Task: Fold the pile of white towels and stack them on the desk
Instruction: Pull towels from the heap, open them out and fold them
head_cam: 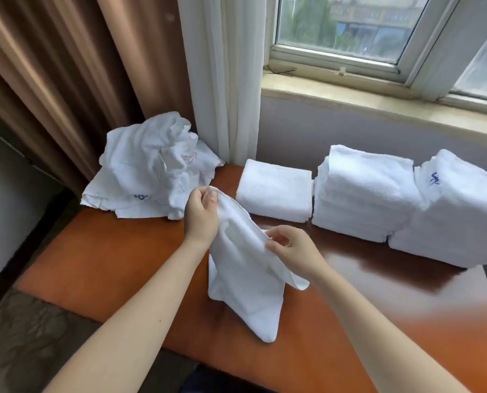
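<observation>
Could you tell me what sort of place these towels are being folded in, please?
Probably a hotel room, though I can't be sure: a wooden desk by a window, heavy brown curtains, and stacks of folded white towels.

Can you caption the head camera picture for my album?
Left hand and right hand hold a white towel at the desk, near folded stacks.

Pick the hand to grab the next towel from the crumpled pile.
Likely left: left hand is beside the crumpled pile; right hand is farther, nearer the folded stacks. Both grip the held towel.
</observation>
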Action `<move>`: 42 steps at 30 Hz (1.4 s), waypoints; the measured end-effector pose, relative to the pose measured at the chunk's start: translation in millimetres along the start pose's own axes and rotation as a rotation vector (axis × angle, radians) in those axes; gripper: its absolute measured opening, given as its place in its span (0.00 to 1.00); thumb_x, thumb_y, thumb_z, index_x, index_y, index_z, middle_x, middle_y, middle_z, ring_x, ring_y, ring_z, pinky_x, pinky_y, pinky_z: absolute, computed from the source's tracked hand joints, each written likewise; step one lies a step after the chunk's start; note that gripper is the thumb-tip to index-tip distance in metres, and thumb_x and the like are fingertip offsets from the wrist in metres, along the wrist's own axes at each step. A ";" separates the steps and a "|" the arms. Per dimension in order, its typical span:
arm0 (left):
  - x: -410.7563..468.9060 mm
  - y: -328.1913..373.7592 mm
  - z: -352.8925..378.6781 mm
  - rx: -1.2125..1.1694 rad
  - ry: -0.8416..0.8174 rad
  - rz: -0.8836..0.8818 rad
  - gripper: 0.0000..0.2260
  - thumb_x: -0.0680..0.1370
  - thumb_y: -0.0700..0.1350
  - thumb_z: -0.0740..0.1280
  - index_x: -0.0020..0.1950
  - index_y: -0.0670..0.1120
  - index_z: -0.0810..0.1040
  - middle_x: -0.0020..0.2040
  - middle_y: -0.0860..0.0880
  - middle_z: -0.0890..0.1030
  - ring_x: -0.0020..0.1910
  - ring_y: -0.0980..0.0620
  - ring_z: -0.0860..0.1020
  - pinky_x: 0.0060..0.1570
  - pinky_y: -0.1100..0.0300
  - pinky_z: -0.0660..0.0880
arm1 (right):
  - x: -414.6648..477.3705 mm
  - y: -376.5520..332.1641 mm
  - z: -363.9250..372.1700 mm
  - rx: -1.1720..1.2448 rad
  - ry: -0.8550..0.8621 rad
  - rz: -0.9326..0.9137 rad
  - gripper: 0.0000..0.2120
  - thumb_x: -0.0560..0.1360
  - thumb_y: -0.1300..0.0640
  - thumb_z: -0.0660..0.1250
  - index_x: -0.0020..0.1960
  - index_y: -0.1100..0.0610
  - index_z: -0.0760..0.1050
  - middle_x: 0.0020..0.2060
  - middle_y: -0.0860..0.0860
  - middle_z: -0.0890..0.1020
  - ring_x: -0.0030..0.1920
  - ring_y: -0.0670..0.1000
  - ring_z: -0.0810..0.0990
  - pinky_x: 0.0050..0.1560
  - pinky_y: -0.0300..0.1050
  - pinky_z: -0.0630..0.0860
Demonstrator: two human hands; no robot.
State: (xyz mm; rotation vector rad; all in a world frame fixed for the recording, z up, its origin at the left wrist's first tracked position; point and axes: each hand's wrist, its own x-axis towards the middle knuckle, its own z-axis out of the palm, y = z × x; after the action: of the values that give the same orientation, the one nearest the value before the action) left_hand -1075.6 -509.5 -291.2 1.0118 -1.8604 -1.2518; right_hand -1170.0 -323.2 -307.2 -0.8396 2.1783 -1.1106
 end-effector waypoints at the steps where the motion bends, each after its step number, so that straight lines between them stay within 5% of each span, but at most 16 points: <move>1: 1.5 -9.6 -0.6 0.013 -0.005 -0.007 0.03 0.83 0.42 0.62 0.51 0.44 0.73 0.42 0.57 0.76 0.43 0.62 0.74 0.41 0.78 0.67 | 1.1 7.0 6.5 -0.028 -0.009 0.017 0.06 0.76 0.59 0.67 0.49 0.51 0.82 0.43 0.46 0.83 0.45 0.48 0.81 0.48 0.43 0.75; 5: 6.0 -49.0 -2.0 0.045 -0.041 -0.045 0.02 0.83 0.42 0.61 0.53 0.46 0.73 0.46 0.58 0.77 0.48 0.61 0.76 0.44 0.78 0.68 | 3.7 32.3 32.3 -0.118 -0.053 0.085 0.09 0.77 0.59 0.65 0.50 0.46 0.80 0.43 0.41 0.80 0.48 0.44 0.79 0.50 0.42 0.75; 11: 17.5 -104.5 -8.2 0.131 -0.056 -0.117 0.06 0.83 0.43 0.60 0.57 0.44 0.74 0.54 0.49 0.79 0.54 0.53 0.76 0.55 0.60 0.72 | -2.3 60.2 63.2 -0.199 -0.012 0.175 0.08 0.76 0.54 0.65 0.51 0.43 0.79 0.47 0.39 0.81 0.52 0.41 0.78 0.52 0.42 0.75; 15: 19.2 -130.4 -6.7 0.177 -0.089 -0.119 0.04 0.83 0.44 0.59 0.54 0.48 0.73 0.51 0.51 0.78 0.51 0.53 0.76 0.47 0.69 0.69 | -8.4 69.3 75.8 -0.182 0.071 0.160 0.12 0.76 0.55 0.65 0.44 0.36 0.73 0.48 0.37 0.79 0.52 0.39 0.76 0.47 0.39 0.74; 21: 17.0 -158.5 0.8 0.153 -0.094 -0.058 0.03 0.82 0.43 0.60 0.54 0.46 0.73 0.53 0.49 0.78 0.52 0.53 0.75 0.46 0.76 0.68 | -7.6 91.7 88.8 -0.133 0.151 0.078 0.08 0.74 0.56 0.69 0.50 0.46 0.82 0.52 0.36 0.78 0.53 0.37 0.76 0.47 0.40 0.75; 33: 20.0 -185.6 18.6 -0.011 0.000 0.194 0.04 0.83 0.41 0.60 0.55 0.42 0.72 0.50 0.48 0.75 0.48 0.56 0.73 0.48 0.74 0.69 | 2.6 140.2 95.7 0.001 0.262 -0.233 0.07 0.72 0.45 0.72 0.48 0.45 0.85 0.47 0.41 0.80 0.50 0.47 0.80 0.50 0.53 0.78; 38: 23.9 -179.0 12.6 -0.080 0.087 0.304 0.01 0.82 0.40 0.60 0.53 0.43 0.70 0.44 0.54 0.73 0.42 0.62 0.71 0.46 0.73 0.68 | -0.7 148.4 91.5 -0.159 0.279 -0.339 0.10 0.68 0.49 0.66 0.47 0.47 0.82 0.47 0.40 0.79 0.50 0.46 0.79 0.49 0.53 0.78; 42: 19.3 -161.7 -7.6 -0.179 0.202 0.330 0.03 0.82 0.42 0.59 0.52 0.44 0.70 0.43 0.56 0.73 0.46 0.55 0.72 0.48 0.68 0.69 | -8.5 155.9 88.5 -0.375 0.360 -0.364 0.04 0.67 0.56 0.61 0.39 0.54 0.75 0.41 0.43 0.75 0.42 0.48 0.72 0.38 0.48 0.71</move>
State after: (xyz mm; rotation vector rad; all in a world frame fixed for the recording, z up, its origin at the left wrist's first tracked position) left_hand -1040.9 -568.3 -439.2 0.6748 -1.6461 -1.0554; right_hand -1145.8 -288.7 -481.7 -1.3294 2.6585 -1.1017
